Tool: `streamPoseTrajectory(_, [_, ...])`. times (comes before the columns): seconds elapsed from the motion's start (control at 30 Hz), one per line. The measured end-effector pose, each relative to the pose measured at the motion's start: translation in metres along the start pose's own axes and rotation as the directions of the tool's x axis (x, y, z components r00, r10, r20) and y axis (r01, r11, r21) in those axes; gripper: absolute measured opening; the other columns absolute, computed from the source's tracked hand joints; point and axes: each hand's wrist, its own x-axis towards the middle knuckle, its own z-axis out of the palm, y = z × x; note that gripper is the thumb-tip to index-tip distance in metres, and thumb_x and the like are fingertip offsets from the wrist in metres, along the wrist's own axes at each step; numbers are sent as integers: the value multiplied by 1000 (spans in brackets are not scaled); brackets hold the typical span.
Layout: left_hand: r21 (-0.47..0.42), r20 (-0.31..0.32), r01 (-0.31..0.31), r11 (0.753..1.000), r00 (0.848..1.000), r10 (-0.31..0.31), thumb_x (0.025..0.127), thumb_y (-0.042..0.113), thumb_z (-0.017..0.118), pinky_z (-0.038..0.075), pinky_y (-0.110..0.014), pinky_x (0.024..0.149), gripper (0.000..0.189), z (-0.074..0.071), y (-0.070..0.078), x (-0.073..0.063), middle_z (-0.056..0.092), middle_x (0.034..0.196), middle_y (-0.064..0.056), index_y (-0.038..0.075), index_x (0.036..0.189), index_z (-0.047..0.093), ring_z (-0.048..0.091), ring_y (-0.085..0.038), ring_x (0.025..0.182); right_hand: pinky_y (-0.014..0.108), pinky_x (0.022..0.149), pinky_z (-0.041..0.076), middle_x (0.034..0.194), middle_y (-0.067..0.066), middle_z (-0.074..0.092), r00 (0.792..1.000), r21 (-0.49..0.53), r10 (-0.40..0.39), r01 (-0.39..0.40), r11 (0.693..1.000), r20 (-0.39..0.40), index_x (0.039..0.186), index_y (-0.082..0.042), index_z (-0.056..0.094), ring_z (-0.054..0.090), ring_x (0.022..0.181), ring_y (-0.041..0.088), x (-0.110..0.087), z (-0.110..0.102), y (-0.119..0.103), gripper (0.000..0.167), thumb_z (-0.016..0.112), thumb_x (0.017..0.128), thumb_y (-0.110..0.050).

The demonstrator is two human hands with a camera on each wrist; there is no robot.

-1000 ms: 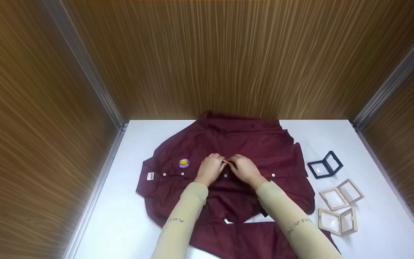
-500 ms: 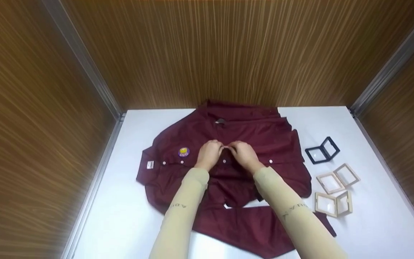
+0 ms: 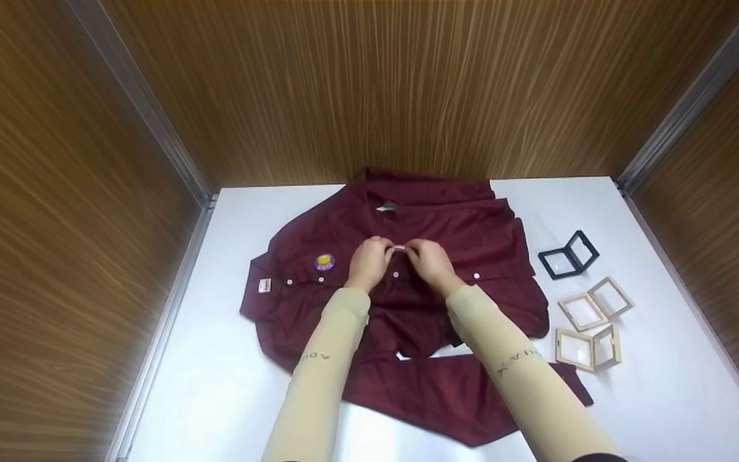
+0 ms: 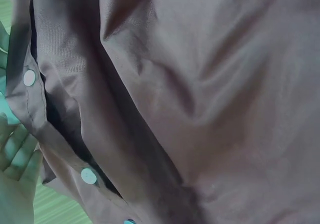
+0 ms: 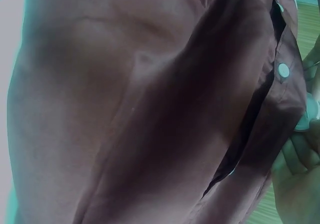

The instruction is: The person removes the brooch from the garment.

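Note:
A dark maroon button-up shirt (image 3: 472, 237) lies across the white table, collar to the left. My left hand (image 3: 371, 262) and right hand (image 3: 430, 262) meet over its middle, just beyond the row of white buttons (image 3: 396, 274). Between their fingertips they pinch a small rounded badge (image 3: 399, 248), seen nearly edge-on in the head view. Its pale teal-tinted side shows between fingers at the edge of the right wrist view. The button strip (image 5: 277, 92) bulges up there, with a dark gap along it. A purple and yellow round badge (image 3: 324, 262) sits on the shirt to the left.
To the right stand a black hinged frame (image 3: 571, 264) and two light wooden ones (image 3: 582, 310), (image 3: 576, 350), all opened out with clear panes. Wood-grain walls (image 3: 369, 90) enclose the white table (image 3: 215, 398) at the back and both sides.
The whole scene has shifted upward in the head view. The badge between my hands has turned from an orange edge to a pale pinkish one, and a whitish patch shows behind them.

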Motion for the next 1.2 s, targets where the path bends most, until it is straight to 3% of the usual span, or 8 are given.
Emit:
streamPoseTrajectory(0.2, [-67, -19, 44, 997, 999, -46, 102, 16, 70, 59, -46, 95, 17, -2, 1, 1, 78, 108, -13, 4, 107, 81, 75, -35, 105, 52, 103, 55, 117, 23, 77, 1000, -4, 11, -11, 1000, -9, 114, 5, 74, 72, 113, 40, 1, -2, -5, 25, 57, 108, -11])
streamPoseTrajectory(0.4, [-79, -26, 51, 996, 998, -54, 102, 16, 71, 59, -47, 94, 16, -2, 1, 2, 78, 107, -13, 3, 106, 80, 75, -35, 103, 54, 101, 55, 113, 25, 76, 1000, -10, 9, -9, 1000, -20, 112, 7, 72, 72, 110, 43, 3, 0, -7, 24, 56, 106, -10])
streamPoseTrajectory(0.9, [-83, -28, 39, 996, 999, -42, 102, 15, 71, 58, -47, 93, 16, -2, 1, 2, 77, 105, -15, 2, 105, 80, 74, -37, 102, 53, 104, 53, 116, 26, 75, 998, 63, 56, -55, 997, -25, 115, 7, 72, 70, 113, 42, 4, 2, -7, 24, 59, 105, -11])
streamPoseTrajectory(1.2, [-70, -27, 20, 997, 999, -22, 101, 17, 73, 58, -46, 93, 16, 0, 1, 1, 76, 102, -14, 3, 102, 80, 73, -35, 101, 53, 96, 56, 108, 20, 78, 998, 2, 64, -64, 998, -21, 109, 2, 77, 72, 102, 39, 4, 0, -7, 22, 68, 102, -17])
